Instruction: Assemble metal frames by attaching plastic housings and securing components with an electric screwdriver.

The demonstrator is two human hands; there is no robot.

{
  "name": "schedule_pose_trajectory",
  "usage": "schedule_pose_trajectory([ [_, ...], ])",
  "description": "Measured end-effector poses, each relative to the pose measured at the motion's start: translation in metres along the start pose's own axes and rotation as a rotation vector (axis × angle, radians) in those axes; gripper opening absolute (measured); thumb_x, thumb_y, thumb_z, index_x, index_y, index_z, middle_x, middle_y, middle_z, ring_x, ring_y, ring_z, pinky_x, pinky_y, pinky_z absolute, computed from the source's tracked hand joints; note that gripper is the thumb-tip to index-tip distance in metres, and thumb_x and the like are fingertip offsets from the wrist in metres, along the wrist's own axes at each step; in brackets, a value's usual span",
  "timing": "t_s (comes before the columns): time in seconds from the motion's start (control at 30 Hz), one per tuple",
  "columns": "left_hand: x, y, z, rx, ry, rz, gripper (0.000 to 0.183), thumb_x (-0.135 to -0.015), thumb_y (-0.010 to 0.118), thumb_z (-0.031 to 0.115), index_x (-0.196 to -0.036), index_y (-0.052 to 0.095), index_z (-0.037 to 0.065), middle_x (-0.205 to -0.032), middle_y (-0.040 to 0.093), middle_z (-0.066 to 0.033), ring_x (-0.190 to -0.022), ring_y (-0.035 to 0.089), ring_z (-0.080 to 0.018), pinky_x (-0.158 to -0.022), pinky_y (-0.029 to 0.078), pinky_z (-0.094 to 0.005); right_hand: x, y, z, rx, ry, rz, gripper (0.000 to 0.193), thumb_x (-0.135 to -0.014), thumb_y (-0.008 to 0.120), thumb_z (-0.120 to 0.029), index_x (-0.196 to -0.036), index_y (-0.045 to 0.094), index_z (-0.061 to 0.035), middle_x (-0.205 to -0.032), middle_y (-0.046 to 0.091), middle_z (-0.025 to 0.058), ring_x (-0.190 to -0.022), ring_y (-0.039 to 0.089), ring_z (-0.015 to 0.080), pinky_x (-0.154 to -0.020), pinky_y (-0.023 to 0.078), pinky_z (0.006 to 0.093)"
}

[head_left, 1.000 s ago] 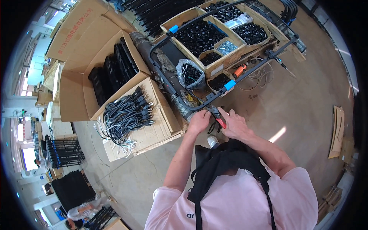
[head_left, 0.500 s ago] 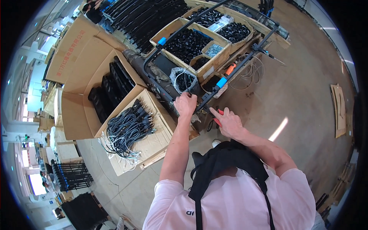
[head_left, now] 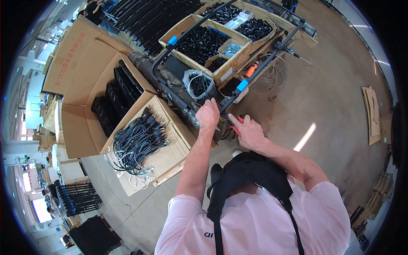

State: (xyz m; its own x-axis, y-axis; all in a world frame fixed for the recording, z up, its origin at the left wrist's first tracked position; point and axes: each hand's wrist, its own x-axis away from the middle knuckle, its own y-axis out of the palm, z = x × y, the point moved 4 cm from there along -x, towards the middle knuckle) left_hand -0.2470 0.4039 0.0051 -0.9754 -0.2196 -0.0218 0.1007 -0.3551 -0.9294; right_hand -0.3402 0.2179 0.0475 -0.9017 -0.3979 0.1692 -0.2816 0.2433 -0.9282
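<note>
A black tubular metal frame (head_left: 264,64) with blue wraps lies slanting across the work area, its near end at my hands. My left hand (head_left: 207,114) is closed in a pinch beside this near end; a dark thin piece shows at its fingertips, too small to name. Just right of it, my right hand (head_left: 250,131) grips red-handled pliers (head_left: 235,127), the index finger stretched along them toward the frame. The pliers' jaws are hard to make out against the dark frame. Beyond my left hand stands a plastic-lined bucket (head_left: 199,85) of small black parts.
Wooden bins (head_left: 243,56) with small black parts and screws stand ahead. An orange-handled tool (head_left: 251,69) lies by the frame. At left are an open carton (head_left: 76,127) of black parts and bundled black cables (head_left: 138,142) on cardboard. A person (head_left: 92,12) stands far left.
The view has shifted slightly, so the bins and frame sit a little further left. Both hands stay at the frame's near end, the right one still with the pliers.
</note>
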Motion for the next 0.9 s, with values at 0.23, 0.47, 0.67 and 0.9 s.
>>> schedule_pose_trajectory([
  [0.23,-0.002,-0.001,-0.001,-0.004,-0.035,0.029,0.046,-0.108,0.051,0.04,-0.084,0.069,0.005,-0.081,0.074,-0.0261,-0.076,0.074,-0.0464,-0.072,0.057,-0.0579,-0.014,0.013,0.024,-0.089,0.031,-0.073,0.096,-0.079,0.073,-0.01,-0.166,0.035,-0.0262,-0.11,0.058,0.0219,-0.093,0.068,0.038,-0.075,0.059,0.0451],
  [0.47,-0.005,0.004,-0.001,0.044,-0.087,-0.006,0.05,-0.108,0.05,0.044,-0.085,0.069,0.004,-0.083,0.073,-0.0269,-0.081,0.072,-0.0494,-0.074,0.055,-0.0605,-0.026,0.076,0.068,-1.725,0.189,-0.693,0.109,-0.074,0.069,0.001,-0.171,0.028,-0.0303,-0.096,0.051,-0.005,-0.077,0.049,0.0047,-0.065,0.043,0.0201],
  [0.67,-0.007,0.005,0.0,0.042,-0.154,-0.033,0.051,-0.108,0.05,0.044,-0.083,0.069,0.004,-0.083,0.073,-0.0267,-0.081,0.072,-0.0485,-0.075,0.055,-0.0596,-0.044,0.065,0.079,-0.885,-0.061,-0.6,0.099,-0.079,0.066,-0.001,-0.169,0.027,-0.0166,-0.123,0.065,0.0139,-0.103,0.067,0.0242,-0.08,0.055,0.0358],
  [0.9,-0.012,0.005,0.001,0.006,-0.224,-0.028,0.046,-0.108,0.052,0.041,-0.084,0.069,0.006,-0.079,0.073,-0.0241,-0.076,0.072,-0.0454,-0.072,0.056,-0.0562,-0.039,0.038,0.105,-0.507,0.009,-0.642,0.065,-0.091,0.056,-0.009,-0.154,0.042,-0.0001,-0.129,0.064,0.0316,-0.121,0.063,0.0457,-0.1,0.05,0.0501],
])
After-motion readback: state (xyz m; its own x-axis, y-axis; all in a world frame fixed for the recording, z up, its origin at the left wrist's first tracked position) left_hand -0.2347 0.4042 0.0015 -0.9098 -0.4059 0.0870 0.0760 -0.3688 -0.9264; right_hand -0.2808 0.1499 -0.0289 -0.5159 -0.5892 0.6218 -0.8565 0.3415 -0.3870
